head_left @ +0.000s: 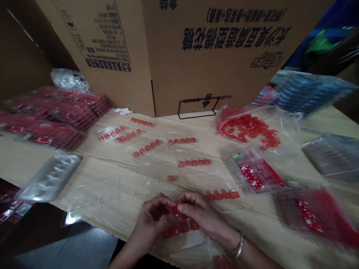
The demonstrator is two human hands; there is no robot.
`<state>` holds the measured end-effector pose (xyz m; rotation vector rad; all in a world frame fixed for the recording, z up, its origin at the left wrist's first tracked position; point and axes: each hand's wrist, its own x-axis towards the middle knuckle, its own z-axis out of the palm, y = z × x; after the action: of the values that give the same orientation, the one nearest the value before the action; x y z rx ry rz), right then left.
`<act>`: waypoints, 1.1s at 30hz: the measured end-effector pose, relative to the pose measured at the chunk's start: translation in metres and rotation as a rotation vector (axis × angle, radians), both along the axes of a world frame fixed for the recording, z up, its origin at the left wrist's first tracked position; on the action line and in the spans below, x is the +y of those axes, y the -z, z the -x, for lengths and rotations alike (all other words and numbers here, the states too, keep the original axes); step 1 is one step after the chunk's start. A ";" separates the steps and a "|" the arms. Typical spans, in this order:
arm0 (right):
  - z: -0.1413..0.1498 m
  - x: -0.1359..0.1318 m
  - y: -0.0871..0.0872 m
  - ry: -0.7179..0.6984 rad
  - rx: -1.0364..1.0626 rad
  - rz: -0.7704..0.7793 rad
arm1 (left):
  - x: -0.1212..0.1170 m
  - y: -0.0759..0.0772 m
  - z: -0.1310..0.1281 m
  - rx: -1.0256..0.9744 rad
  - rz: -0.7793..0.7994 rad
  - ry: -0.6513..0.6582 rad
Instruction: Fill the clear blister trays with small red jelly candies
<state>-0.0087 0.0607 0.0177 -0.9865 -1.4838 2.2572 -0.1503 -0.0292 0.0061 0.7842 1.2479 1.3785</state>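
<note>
At the front edge of the table, my left hand [153, 216] and my right hand [203, 216] meet, fingertips pinched on a small red translucent plastic piece [175, 210]. Part of that piece is covered by my fingers. Just under my hands lies a row of similar red pieces [183, 226], partly hidden. Another row of red pieces [223, 195] extends to the right beyond my right fingers. A single red piece [170, 178] sits in a clear plastic tray ahead of my hands. Further off, more clear trays hold rows of red pieces [194, 163].
A large cardboard box [168, 74] stands at the back. An open bag of loose red pieces [249, 129] lies at right, near packed clear cases [252, 175]. Stacked red packs [56, 112] fill the left, with empty clear trays [50, 177] in front.
</note>
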 end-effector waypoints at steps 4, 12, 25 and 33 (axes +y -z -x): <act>0.003 -0.001 0.006 -0.031 -0.015 -0.110 | 0.003 0.001 0.002 0.148 0.051 -0.065; 0.010 -0.004 0.002 -0.046 0.005 -0.291 | -0.001 0.001 0.017 0.507 -0.071 -0.079; 0.056 0.068 0.018 -0.485 -0.185 -1.417 | 0.008 0.028 0.050 1.389 -0.084 0.088; 0.062 0.055 0.016 -0.483 -0.246 -1.451 | 0.008 0.024 0.051 1.411 -0.056 0.082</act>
<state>-0.0703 0.1153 0.0012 -0.3901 -2.8650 0.6309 -0.2009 -0.0217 -0.0181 1.9701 2.1424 0.6577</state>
